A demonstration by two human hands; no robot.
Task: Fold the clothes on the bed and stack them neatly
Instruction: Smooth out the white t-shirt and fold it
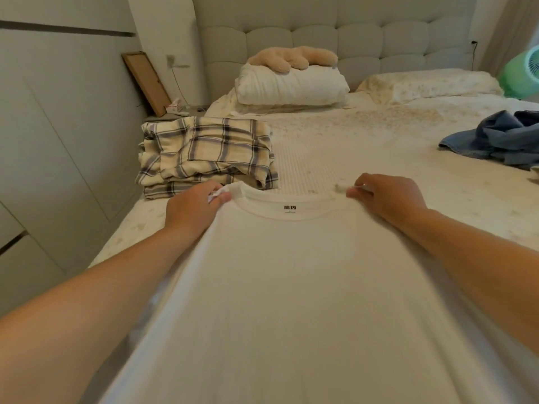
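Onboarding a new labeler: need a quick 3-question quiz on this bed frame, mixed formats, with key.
1. True or false: the plaid stack lies left of the white T-shirt.
2. What does the left hand grip?
A. the blue garment
B. the T-shirt's shoulder
C. the pillow
3. Fill in: the right hand pinches the shirt beside its ____.

Key: 1 true; 2 B; 3 collar.

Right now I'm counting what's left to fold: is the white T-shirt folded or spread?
Spread. The white T-shirt lies flat, neck label showing, left hand and right hand pinching its shoulders.
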